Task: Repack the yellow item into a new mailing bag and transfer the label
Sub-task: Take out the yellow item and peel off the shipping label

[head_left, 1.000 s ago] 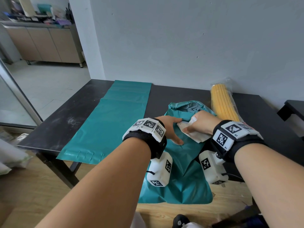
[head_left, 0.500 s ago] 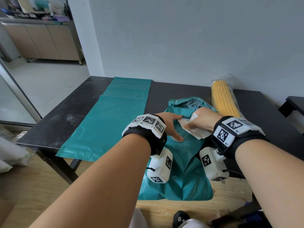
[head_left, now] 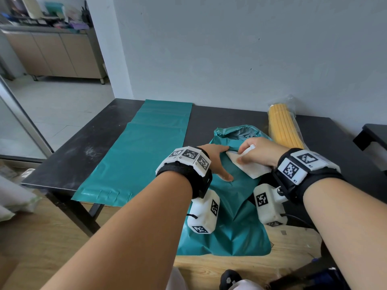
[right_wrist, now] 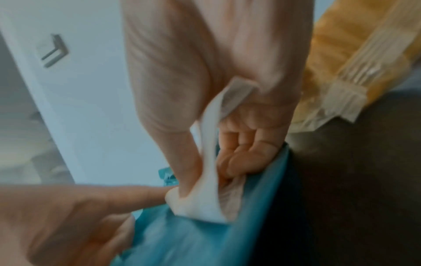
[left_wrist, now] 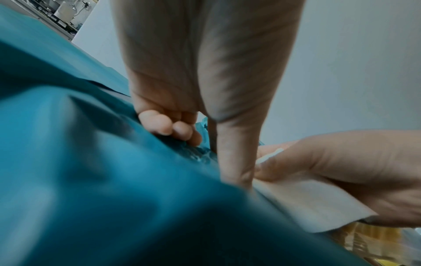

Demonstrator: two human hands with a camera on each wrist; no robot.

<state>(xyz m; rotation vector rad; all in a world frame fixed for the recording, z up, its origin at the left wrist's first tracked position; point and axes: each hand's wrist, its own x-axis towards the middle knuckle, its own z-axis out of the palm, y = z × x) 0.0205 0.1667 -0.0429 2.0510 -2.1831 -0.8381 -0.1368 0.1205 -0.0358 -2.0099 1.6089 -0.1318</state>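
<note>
On the table [head_left: 88, 143], the flat new bag [head_left: 142, 155] and yellow item [head_left: 282, 126] lie unmoved. Left hand [head_left: 215, 158] still presses the crumpled old bag [head_left: 230, 206], fingers spread; right hand [head_left: 257, 153] has peeled the pinched label [head_left: 251, 170] slightly further.

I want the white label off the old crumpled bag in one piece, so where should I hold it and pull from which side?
Pinch the label at its lifted far corner, where the right hand already holds it, and probably peel toward yourself. The left hand holds the old bag beside it.
</note>
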